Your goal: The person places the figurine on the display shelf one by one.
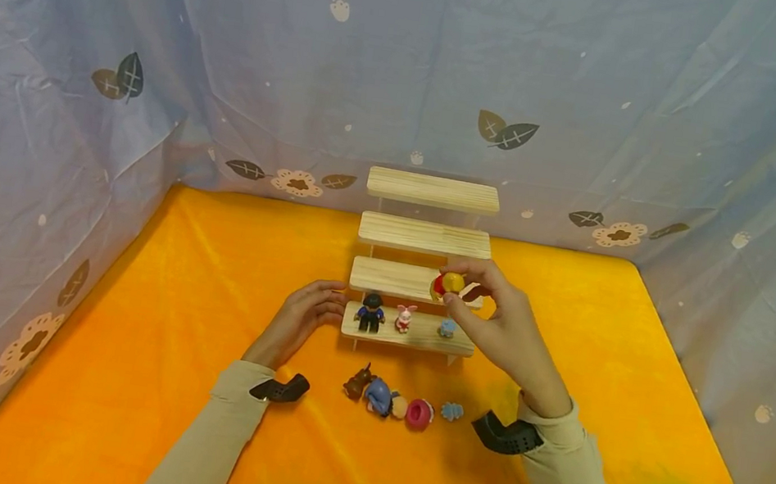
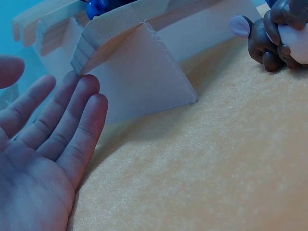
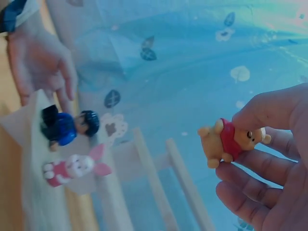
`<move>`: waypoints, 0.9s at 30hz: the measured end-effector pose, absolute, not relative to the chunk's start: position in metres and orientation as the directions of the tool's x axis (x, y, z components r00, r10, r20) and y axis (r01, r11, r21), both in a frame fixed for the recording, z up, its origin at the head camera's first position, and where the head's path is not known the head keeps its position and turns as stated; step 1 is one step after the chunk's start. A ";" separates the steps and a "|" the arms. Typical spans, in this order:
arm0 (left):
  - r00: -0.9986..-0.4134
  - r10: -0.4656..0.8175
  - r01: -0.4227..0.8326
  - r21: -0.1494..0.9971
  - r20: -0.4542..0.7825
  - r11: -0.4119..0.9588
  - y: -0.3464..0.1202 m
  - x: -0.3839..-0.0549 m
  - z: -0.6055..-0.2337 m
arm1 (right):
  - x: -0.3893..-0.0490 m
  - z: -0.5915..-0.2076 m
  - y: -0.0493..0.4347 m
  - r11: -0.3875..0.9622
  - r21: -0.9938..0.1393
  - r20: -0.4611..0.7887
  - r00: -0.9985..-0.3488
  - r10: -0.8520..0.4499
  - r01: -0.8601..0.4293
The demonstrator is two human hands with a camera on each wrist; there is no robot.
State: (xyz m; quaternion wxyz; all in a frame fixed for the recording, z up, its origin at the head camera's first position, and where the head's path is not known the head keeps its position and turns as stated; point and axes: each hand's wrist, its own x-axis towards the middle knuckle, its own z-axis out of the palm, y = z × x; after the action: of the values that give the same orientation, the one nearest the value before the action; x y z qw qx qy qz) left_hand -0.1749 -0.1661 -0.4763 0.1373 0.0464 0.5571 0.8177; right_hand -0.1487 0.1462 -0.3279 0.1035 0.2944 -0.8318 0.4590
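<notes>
Between thumb and fingers my right hand [image 1: 500, 316] pinches a yellow toy bear [image 3: 230, 142] in a red shirt, held over the right part of the wooden tiered shelf [image 1: 394, 278]. My left hand [image 1: 303, 314] has its fingers extended, fingertips right at the left end of the lowest tier, as the left wrist view shows. On that tier stand a dark-haired toy figure [image 1: 370, 314] in blue and black, a pink piglet figure [image 1: 404, 319] and a small light-blue figure [image 1: 447, 328], which sits below the right hand.
In front of the shelf several toys lie in a row on the orange cloth [image 1: 117, 369]: a brown figure [image 1: 357, 382], a blue one [image 1: 378, 396], a pink piece [image 1: 419, 414] and a light-blue piece [image 1: 452, 411]. A patterned curtain [image 1: 353, 63] hangs behind and on both sides.
</notes>
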 end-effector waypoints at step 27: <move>-0.958 0.270 -0.184 0.928 -0.096 -0.323 -0.166 -0.176 -0.478 | -0.181 -0.309 0.136 0.440 -0.746 0.410 -0.865 -0.289 -0.500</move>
State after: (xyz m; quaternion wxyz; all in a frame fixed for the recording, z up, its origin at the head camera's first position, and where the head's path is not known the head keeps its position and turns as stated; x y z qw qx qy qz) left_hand -0.1761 -0.1663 -0.4778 0.1398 0.0378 0.5649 0.8124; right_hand -0.1812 0.1361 -0.3089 0.1113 0.2345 -0.8411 0.4745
